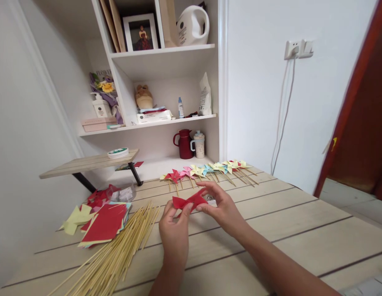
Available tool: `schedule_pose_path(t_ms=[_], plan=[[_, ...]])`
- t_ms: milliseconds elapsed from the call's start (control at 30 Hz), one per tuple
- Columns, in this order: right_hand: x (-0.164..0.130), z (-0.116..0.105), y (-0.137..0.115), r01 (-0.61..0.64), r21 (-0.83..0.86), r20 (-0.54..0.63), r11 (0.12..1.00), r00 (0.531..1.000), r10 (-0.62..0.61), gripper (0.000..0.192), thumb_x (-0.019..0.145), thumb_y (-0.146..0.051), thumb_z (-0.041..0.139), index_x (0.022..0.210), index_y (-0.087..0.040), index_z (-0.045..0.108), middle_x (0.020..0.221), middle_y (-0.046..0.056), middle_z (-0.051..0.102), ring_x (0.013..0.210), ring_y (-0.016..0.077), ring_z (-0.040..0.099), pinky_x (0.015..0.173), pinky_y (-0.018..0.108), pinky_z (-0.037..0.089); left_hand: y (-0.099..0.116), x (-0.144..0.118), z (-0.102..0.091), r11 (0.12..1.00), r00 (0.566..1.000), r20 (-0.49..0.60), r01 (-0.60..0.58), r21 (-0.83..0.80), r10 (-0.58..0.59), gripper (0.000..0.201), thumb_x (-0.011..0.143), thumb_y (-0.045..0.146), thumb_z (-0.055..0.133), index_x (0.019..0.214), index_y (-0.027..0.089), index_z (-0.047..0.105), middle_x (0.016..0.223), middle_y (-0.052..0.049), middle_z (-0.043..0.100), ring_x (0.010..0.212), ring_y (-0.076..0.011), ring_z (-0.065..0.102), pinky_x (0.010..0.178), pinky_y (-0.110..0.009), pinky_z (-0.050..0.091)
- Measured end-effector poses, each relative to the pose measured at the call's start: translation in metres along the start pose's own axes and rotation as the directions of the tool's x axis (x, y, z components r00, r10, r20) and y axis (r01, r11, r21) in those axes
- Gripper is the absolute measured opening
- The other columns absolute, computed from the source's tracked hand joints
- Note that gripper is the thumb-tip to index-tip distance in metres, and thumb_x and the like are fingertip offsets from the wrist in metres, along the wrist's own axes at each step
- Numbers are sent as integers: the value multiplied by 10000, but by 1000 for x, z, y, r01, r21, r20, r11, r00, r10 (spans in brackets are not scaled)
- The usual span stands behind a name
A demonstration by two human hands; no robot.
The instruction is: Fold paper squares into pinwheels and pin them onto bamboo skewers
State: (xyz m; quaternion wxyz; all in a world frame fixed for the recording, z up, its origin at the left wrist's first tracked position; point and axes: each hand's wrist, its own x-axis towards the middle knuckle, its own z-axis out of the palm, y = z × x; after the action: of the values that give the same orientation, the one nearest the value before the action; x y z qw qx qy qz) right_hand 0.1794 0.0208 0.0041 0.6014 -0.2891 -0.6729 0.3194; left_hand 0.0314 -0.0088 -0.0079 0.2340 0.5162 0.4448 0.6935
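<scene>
Between my hands, above the table, is a red paper pinwheel (191, 200) with its blades folded. My left hand (175, 224) pinches it near the centre, thumb on top. My right hand (220, 205) has its thumb and forefinger at the pinwheel's right blade, closed on that edge. A small container (211, 200) is partly hidden behind my right hand. Left of my hands lies a fanned bundle of thin wooden sticks (129, 242). Beside the sticks sits a stack of coloured paper sheets (105, 224), red on top. Finished pinwheels on sticks (197, 170) lie in a row along the back.
A yellow paper pinwheel shape (76, 219) and red paper pieces (101, 196) lie at the left, near a clear plastic box (124, 193). A small raised stand (89, 163) carries a round white tape roll (118, 153). Behind are shelves with a red jug (185, 144) and a cup (199, 145).
</scene>
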Motion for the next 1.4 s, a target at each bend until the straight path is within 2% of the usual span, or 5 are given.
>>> schedule_pose_path(t_ms=[67, 200, 500, 900, 1400], plan=[[0, -2, -1, 41, 6, -3, 999, 999, -41, 335, 779, -290, 797, 1079, -265, 651, 918, 22, 677, 910, 204, 641, 874, 375, 513, 3, -2, -2, 968, 975, 8, -222, 119, 223, 95, 824, 302, 717, 794, 220, 755, 871, -28, 703, 858, -191, 659, 772, -302, 508], [-1, -5, -4, 260, 26, 0, 965, 965, -260, 87, 829, -199, 741, 838, -247, 668, 814, 13, 663, 830, 190, 616, 788, 346, 497, 7, -4, -8, 742, 790, 94, -604, 290, 606, 119, 853, 158, 686, 890, 260, 733, 866, 1, 689, 849, -171, 630, 810, -321, 472], [-1, -6, -10, 436, -17, 53, 900, 899, -434, 179, 821, -97, 730, 878, -266, 719, 801, 17, 689, 850, 200, 626, 790, 368, 496, 11, -3, -13, 496, 594, 172, -771, 400, 786, 172, 869, 85, 648, 941, 236, 688, 883, -8, 691, 839, -174, 610, 875, -364, 436], [-3, -5, -11, 436, -87, 63, 896, 900, -432, 137, 868, -129, 681, 864, -259, 721, 787, 31, 690, 854, 207, 629, 775, 362, 501, 13, 0, -15, 439, 560, 206, -788, 433, 803, 219, 896, 66, 591, 951, 248, 701, 874, 1, 713, 819, -166, 628, 885, -369, 426], [1, -7, -2, 368, -176, 13, 913, 928, -372, 76, 899, -235, 662, 831, -246, 694, 791, 39, 676, 829, 221, 622, 791, 389, 503, 2, 5, -13, 494, 640, 180, -715, 495, 747, 121, 887, 158, 650, 961, 242, 696, 878, -21, 703, 822, -174, 641, 828, -354, 454]])
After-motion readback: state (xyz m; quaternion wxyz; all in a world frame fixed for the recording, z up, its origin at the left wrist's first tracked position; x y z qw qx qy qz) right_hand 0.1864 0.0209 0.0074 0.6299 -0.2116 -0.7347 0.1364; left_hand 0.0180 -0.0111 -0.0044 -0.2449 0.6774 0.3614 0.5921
